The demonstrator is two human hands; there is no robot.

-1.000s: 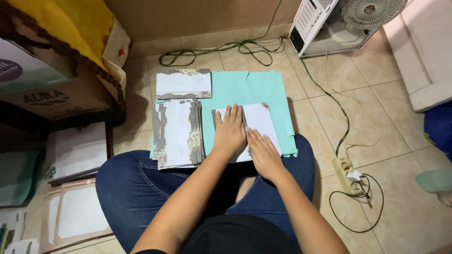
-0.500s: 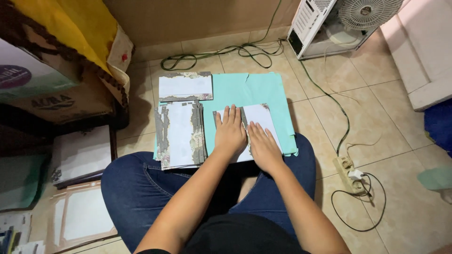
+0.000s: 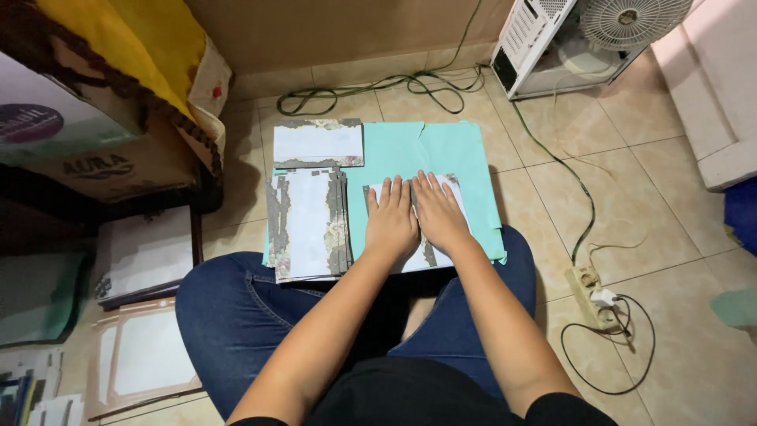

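The white sheet of paper with a grey-patterned border lies under both my palms, on the turquoise paper sheet spread over the tiled floor just ahead of my knees. Half a second ago my hands sat a little staggered, the left one higher; now they lie level and side by side, and the view has drawn in slightly over them. I judge that the pressing has settled into an even, two-handed flattening, with the sheet itself unmoved on the turquoise backing.

My left hand is spread flat, fingers straight and close together, gripping nothing, only bearing down on the sheet's left half. My right hand does the same on the right half, thumb nearly touching the left thumb. Little of the sheet shows: a white corner past my right fingertips, a strip of mottled grey edging by my right wrist.

Just left of my left hand lies a stack of similar grey-bordered white sheets, upright in portrait, edges slightly fanned. Beyond it lies a single bordered sheet turned sideways, overlapping the turquoise corner. Farther out, a green cable loops by the wall, a white power strip sits to my right, and framed white boards lie to my left.
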